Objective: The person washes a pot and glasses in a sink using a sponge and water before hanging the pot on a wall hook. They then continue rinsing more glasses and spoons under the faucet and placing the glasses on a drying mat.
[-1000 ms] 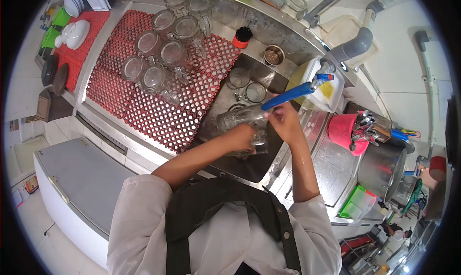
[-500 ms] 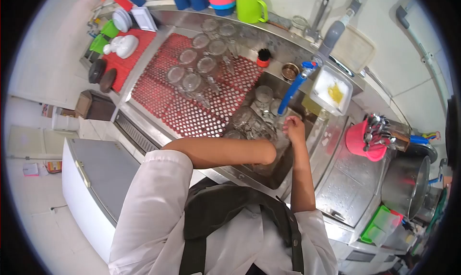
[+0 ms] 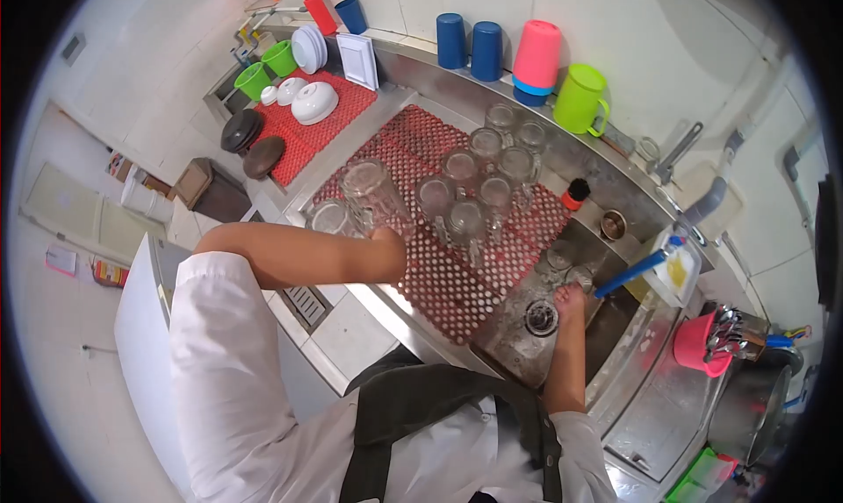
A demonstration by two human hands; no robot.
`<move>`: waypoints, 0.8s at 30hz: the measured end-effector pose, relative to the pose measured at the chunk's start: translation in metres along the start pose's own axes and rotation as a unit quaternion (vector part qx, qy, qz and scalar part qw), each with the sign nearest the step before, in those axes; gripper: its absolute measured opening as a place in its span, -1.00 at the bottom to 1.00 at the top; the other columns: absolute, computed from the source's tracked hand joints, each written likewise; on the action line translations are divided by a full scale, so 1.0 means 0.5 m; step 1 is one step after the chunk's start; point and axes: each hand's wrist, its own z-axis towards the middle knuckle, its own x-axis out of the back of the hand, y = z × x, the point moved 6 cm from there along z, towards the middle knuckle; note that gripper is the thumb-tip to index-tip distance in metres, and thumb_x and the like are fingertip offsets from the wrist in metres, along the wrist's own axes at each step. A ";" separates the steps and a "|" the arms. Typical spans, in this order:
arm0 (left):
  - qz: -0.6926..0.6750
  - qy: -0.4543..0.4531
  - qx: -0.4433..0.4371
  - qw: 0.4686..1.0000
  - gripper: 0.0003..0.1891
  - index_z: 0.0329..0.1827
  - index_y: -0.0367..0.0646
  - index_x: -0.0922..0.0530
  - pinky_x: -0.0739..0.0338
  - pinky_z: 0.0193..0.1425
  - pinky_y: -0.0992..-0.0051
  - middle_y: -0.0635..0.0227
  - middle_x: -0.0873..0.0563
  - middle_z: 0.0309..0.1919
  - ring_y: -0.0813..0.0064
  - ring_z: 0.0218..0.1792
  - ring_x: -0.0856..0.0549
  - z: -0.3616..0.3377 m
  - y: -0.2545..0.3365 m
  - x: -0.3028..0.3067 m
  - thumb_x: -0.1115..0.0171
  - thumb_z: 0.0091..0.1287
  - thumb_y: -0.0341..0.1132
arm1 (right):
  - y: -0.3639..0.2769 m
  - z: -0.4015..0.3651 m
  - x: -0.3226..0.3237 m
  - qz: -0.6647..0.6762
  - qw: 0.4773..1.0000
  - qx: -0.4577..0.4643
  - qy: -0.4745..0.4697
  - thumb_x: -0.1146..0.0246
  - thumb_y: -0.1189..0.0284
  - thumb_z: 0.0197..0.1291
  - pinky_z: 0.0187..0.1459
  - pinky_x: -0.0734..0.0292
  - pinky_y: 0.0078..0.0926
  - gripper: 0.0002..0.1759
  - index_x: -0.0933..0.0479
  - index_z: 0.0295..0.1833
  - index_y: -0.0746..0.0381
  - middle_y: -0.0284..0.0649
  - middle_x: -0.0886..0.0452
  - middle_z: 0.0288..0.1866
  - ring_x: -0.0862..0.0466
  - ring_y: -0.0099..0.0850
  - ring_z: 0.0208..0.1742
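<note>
My left hand (image 3: pixel 386 238), its fingers partly hidden by the wrist, grips a clear glass mug (image 3: pixel 369 187) over the left part of the red perforated mat (image 3: pixel 448 305). A second glass mug (image 3: pixel 332 218) is right beside it; whether that one is also in my grip cannot be made out. Down in the steel sink (image 3: pixel 500 332), my right hand (image 3: pixel 569 303) has its fingers curled against a clear glass (image 3: pixel 578 277), near the mouth of the blue hose (image 3: pixel 637 270). One more glass (image 3: pixel 558 257) sits just behind. Several upturned glass mugs (image 3: pixel 465 218) stand on the mat.
A soap tub (image 3: pixel 676 270) and a pink cutlery container (image 3: pixel 698 345) are right of the sink. Behind it are a black-bristled brush (image 3: pixel 576 192) and a small metal bowl (image 3: pixel 613 225). Cups and a green jug (image 3: pixel 580 99) line the back ledge. White bowls (image 3: pixel 313 102) sit far left.
My left hand has moved out of the sink, leftward over the mat, with glassware. My right hand stays in the sink, now closer to a glass. The camera view has turned left.
</note>
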 end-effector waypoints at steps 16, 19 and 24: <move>0.073 0.441 -0.152 0.882 -0.65 -0.07 -0.10 -0.56 -0.35 0.06 0.14 0.26 -0.62 -0.21 0.26 -0.12 -0.58 0.310 -0.190 -0.059 -0.04 0.15 -0.14 | 0.398 -0.347 -0.801 -0.622 0.643 0.378 -0.239 -0.22 0.59 -0.01 -0.21 -0.44 -0.63 -0.59 -0.34 0.01 0.21 -0.33 -0.43 -0.14 -0.45 -0.57 -0.22; -0.073 0.630 -0.287 0.718 -0.74 -0.19 -0.17 -0.57 -0.38 -0.02 0.15 0.23 -0.59 -0.26 0.24 -0.11 -0.54 0.203 -0.199 -0.070 -0.06 0.11 -0.28 | 0.527 -0.281 -1.004 -0.712 0.499 0.412 -0.273 -0.34 0.47 -0.22 -0.05 -0.44 -0.42 -0.27 -0.25 0.18 0.14 -0.09 -0.33 0.08 -0.47 -0.26 -0.01; -0.352 0.693 -0.282 0.563 -0.62 -0.22 -0.22 -0.45 -0.33 0.00 0.27 0.18 -0.47 -0.12 0.25 -0.05 -0.44 0.067 -0.385 -0.122 -0.34 -0.15 -0.37 | 0.651 -0.109 -1.081 -0.883 0.334 0.279 -0.174 -0.40 0.41 -0.49 0.07 -0.38 -0.25 -0.10 -0.24 0.17 0.12 0.06 -0.31 0.12 -0.43 0.03 0.05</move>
